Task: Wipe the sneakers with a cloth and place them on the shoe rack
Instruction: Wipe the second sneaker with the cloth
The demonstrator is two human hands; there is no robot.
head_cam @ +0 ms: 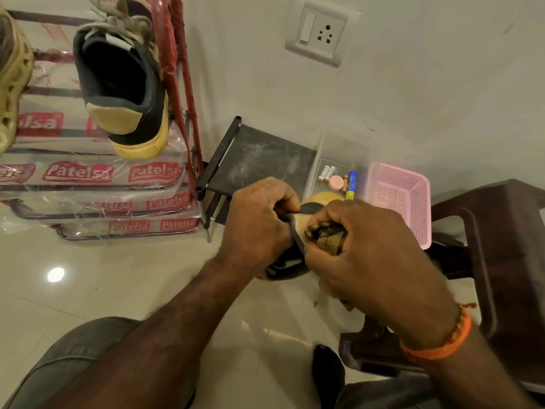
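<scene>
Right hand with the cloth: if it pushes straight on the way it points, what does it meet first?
The right hand, gripping the cloth, points left into the sneaker it presses on; beyond that, probably the left hand, though depth is unclear.

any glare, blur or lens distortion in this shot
Head view: a round light reflection glares on the glossy floor tile; the plastic wrap on the shoe rack also shines. Wide-angle distortion bends the rack and the wall socket near the edges. The right hand, gripping the cloth, looks slightly motion-blurred; the left hand on the sneaker is sharper.
</scene>
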